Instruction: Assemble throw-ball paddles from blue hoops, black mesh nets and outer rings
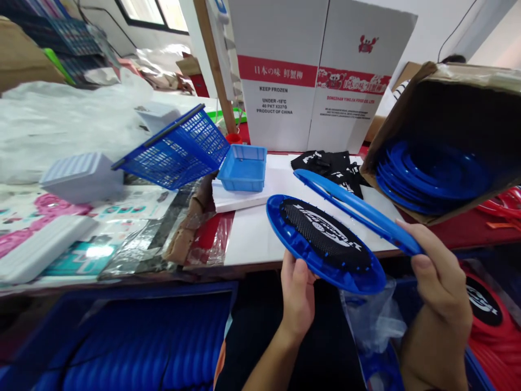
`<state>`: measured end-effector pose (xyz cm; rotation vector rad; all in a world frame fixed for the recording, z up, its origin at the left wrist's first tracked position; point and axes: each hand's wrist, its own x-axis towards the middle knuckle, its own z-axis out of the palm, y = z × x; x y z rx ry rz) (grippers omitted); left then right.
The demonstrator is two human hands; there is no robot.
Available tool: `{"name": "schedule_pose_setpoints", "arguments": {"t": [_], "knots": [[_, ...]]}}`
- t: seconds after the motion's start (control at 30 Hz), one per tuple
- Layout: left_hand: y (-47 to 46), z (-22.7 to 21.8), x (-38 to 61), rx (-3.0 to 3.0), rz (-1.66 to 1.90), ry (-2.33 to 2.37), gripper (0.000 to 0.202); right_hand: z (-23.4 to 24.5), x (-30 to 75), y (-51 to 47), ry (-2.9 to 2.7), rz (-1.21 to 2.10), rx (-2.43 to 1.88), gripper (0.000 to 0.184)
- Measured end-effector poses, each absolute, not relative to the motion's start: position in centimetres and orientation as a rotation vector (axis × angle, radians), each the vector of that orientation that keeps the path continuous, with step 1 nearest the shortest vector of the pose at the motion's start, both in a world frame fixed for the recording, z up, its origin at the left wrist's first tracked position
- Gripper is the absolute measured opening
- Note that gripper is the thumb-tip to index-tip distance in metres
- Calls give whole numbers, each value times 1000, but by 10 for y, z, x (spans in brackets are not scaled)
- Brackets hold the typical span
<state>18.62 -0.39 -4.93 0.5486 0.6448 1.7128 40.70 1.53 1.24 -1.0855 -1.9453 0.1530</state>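
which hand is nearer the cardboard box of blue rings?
Right. The right hand, gripping a blue ring, sits just below the cardboard box; the left hand, holding the blue mesh disc, is further left of it.

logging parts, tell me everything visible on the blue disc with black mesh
The blue disc looks like glossy plastic, a raised rim around a black mesh centre with white lettering, unreadable. It is tilted, held at its near edge by the left hand; the blue ring in the right hand sits beyond it.

Bare forearms (277,358), bare left grip (299,293), bare right grip (442,282), short nails (421,262)
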Motion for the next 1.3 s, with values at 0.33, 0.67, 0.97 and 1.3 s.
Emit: {"name": "schedule_pose_setpoints", "arguments": {"t": [0.33, 0.67, 0.97, 1.3], "knots": [[-25, -59, 183, 573, 1597, 599, 50, -2, 408, 5, -2125, 363, -793, 49], [-32, -40, 167, 551, 1536, 526, 42, -7, 407, 21, -2104, 443, -597, 49], [-45, -56, 189, 605, 1562, 388, 40, 10, 414, 27, -2172, 444, -590, 50], [-50, -45, 195, 547, 1466, 246, 41, 8, 416, 9, -2152, 524, -623, 47]]}}
